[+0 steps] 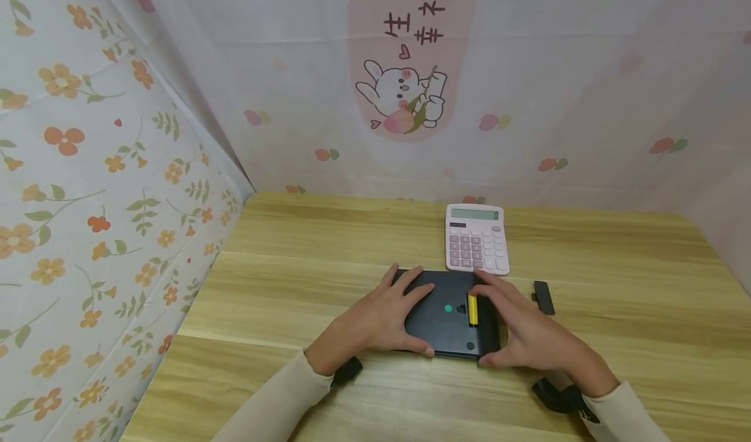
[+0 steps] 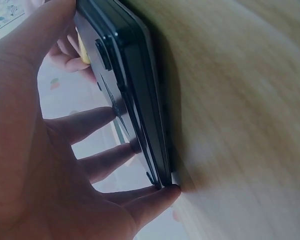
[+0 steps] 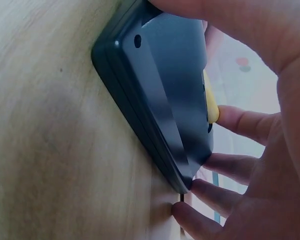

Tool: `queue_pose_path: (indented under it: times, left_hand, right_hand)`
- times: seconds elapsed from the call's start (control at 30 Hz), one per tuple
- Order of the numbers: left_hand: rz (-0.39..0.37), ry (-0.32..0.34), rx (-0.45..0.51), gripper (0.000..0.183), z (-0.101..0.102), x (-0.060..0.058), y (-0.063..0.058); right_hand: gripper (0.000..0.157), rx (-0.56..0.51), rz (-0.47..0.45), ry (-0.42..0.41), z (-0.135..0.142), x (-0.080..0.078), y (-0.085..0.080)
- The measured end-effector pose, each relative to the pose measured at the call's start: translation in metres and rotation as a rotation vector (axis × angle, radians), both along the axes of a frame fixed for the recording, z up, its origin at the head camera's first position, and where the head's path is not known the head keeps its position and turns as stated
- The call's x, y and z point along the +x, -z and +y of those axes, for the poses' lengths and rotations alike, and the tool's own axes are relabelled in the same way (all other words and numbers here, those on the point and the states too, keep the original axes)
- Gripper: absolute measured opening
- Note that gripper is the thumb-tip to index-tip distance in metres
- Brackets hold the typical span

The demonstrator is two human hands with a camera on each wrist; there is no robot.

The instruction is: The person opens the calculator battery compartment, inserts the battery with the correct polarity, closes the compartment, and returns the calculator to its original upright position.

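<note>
A flat black calculator (image 1: 437,308) lies back side up on the table, its keys hidden underneath. In its open battery slot sits a yellow battery (image 1: 472,309). My left hand (image 1: 378,315) grips the left part, thumb at the near edge and fingers spread over the back and far edge. On the right end, my right hand (image 1: 525,328) spans the calculator from near edge to far edge. Its index finger touches the battery's far end; the right wrist view shows that fingertip against the yellow battery (image 3: 211,97). To the right lies a small black battery cover (image 1: 544,297).
A pink calculator (image 1: 476,238) with its display lit stands face up just behind the black one. The wood-grain table (image 1: 281,266) reaches back to a printed cloth (image 1: 528,70). A flowered cloth (image 1: 105,201) hangs along the left side.
</note>
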State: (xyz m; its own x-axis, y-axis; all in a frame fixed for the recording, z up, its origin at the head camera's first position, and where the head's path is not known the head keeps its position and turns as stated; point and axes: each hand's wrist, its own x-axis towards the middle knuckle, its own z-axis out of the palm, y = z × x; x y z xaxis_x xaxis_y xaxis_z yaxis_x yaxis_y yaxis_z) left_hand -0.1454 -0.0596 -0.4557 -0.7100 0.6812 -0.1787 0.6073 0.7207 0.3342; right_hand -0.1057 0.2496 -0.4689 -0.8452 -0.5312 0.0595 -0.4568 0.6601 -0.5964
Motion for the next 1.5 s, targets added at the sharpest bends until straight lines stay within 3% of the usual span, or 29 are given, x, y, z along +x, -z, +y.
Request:
queue_pose_path:
  times: [0.43, 0.9, 1.5]
  left_hand:
    - [0.001, 0.0, -0.007, 0.109, 0.0005, 0.0008, -0.0004]
    - [-0.006, 0.001, 0.005, 0.109, 0.0001, 0.0005, -0.0005]
    - [-0.02, 0.004, 0.013, 0.109, -0.001, 0.001, -0.0012]
  right_hand:
    - [0.095, 0.023, 0.046, -0.003, 0.0013, 0.0006, 0.0034]
    - [0.089, 0.021, 0.001, -0.016, 0.006, -0.0002, 0.0006]
    - [0.1, 0.026, -0.088, -0.001, 0.0089, -0.0015, -0.0039]
